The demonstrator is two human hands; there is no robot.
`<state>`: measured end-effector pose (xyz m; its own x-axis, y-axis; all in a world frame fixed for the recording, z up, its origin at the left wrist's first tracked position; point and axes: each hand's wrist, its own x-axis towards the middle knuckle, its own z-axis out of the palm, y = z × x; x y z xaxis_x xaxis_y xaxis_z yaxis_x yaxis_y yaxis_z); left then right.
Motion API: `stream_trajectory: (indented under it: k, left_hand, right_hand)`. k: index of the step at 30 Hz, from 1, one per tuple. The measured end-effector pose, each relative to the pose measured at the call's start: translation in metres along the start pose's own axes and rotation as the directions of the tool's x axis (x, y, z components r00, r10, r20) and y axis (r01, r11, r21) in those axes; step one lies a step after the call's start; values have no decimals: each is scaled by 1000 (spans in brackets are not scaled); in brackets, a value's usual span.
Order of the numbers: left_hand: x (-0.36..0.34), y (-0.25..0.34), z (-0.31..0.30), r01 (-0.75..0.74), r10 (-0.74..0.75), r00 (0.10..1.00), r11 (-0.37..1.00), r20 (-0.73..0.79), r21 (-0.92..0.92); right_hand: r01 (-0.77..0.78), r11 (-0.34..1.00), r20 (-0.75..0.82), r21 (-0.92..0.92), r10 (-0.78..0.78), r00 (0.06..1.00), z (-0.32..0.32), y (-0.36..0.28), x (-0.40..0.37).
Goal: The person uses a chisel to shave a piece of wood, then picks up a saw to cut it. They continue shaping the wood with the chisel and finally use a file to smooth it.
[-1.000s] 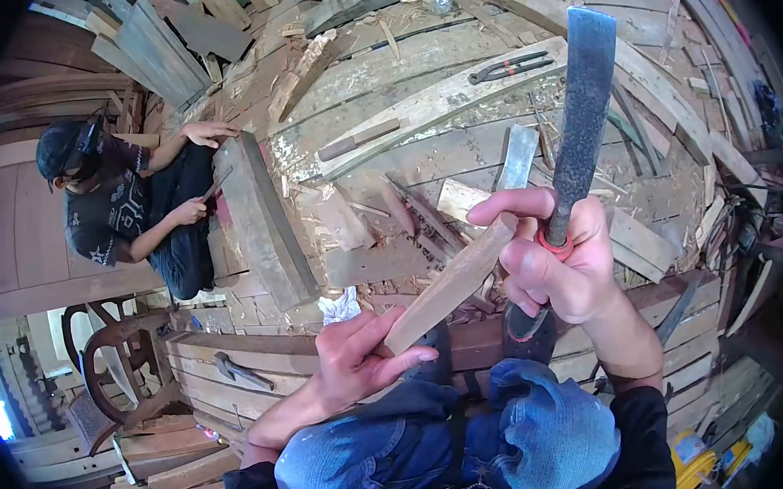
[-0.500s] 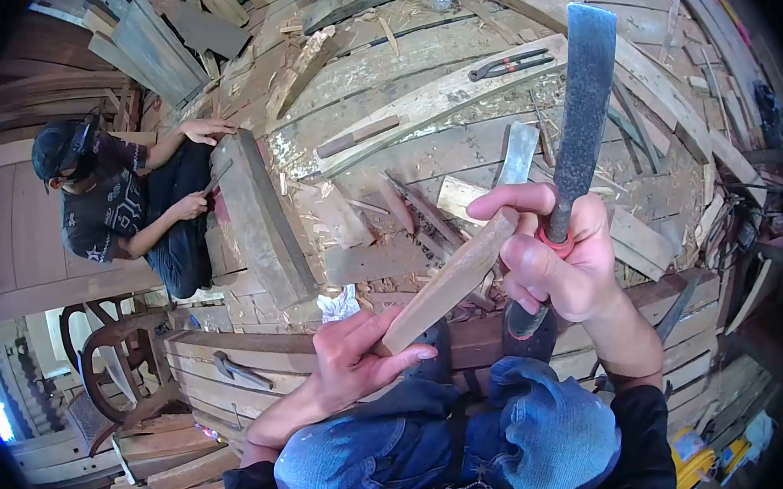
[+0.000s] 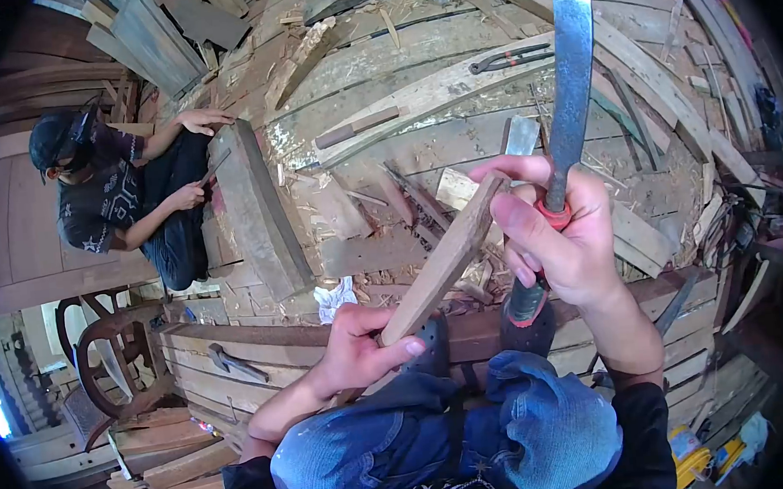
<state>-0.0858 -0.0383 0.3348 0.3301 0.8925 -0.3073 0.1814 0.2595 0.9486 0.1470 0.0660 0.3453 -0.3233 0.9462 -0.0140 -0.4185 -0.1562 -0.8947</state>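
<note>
Fingers of the left hand grasp the near end of a narrow brown wooden strip, slanting between both hands before blue denim knees. The right hand holds its far end while clenching a broad steel-bladed tool with a black-and-red handle.

Seeing pincers lying on the long pale plank, near its right end, and a two-toned brown stick lying near its left end. Noticing a flat metal blade lying on the plank's near side. Finding a thick beam lying left of the plank, and a person in a dark cap sitting farther left of it. Noticing a crumpled white scrap lying below the plank's left end, and a hammer-like tool resting farther below and left of it.
</note>
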Motion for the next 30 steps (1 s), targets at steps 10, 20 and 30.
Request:
stream_trajectory:
  k: [10, 20, 30]
  left_hand:
    - [9, -2, 3, 182, -182, 983, 983, -12, 10]
    - [10, -15, 7, 176, -162, 981, 975, -112, 135]
    - [13, -7, 13, 92, -8, 976, 922, -219, 377]
  right_hand:
    - [-95, 911, -118, -401, 51, 992, -23, 32, -20]
    - [-47, 689, -132, -723, -71, 989, -46, 43, -45]
    - [157, 470, 64, -868, -208, 976, -25, 33, -36]
